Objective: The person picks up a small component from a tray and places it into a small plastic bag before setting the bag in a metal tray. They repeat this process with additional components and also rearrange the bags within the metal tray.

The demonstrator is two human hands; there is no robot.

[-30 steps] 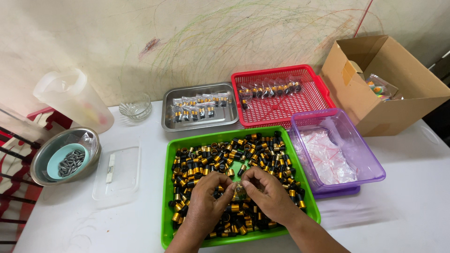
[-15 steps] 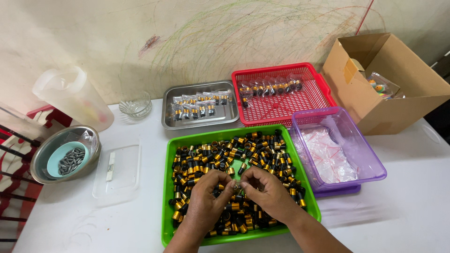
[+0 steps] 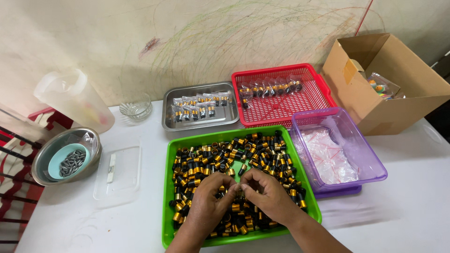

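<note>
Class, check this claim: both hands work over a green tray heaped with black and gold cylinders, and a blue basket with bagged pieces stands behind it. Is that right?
Not quite. The basket behind the green tray is red, not blue, as the head view shows. The rest holds: the left hand and right hand meet over the black and gold cylinders.

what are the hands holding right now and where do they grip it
Both hands, left hand and right hand, pinch one small part between their fingertips above the green tray; which end is gripped cannot be told.

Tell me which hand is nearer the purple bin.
Right. The right hand is over the green tray, on the side next to the purple bin; the left hand is farther away, beyond the right.
</note>
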